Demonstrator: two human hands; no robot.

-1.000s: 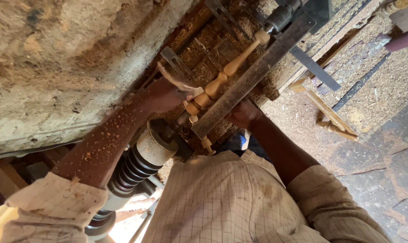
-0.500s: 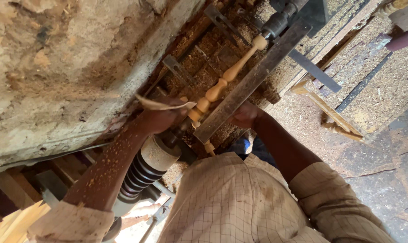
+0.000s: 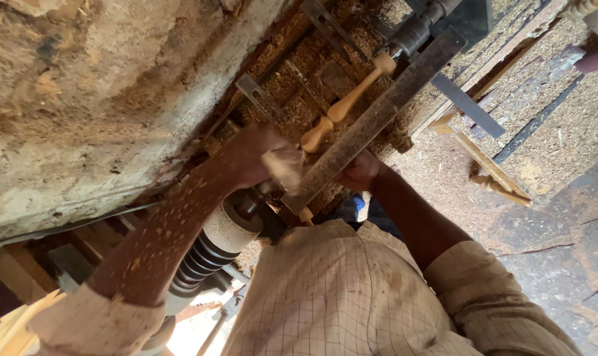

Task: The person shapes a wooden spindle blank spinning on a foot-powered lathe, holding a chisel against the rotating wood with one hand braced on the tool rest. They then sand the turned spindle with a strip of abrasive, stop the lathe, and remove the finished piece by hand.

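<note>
The turned wooden spindle (image 3: 342, 112) runs diagonally, lower left to upper right. The left hand (image 3: 262, 158) is closed around its lower end. The right hand (image 3: 359, 173) grips the metal tool rest (image 3: 378, 118).

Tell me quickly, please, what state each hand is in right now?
Left hand: closed, pressing a blurred pale strip against the turned wooden spindle.
Right hand: mostly hidden under the metal tool rest; grip cannot be told.

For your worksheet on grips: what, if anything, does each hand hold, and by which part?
The left hand presses a pale scrap against the turned wooden spindle near its lower end. The right hand sits behind the metal tool rest; its hold cannot be told.
</note>
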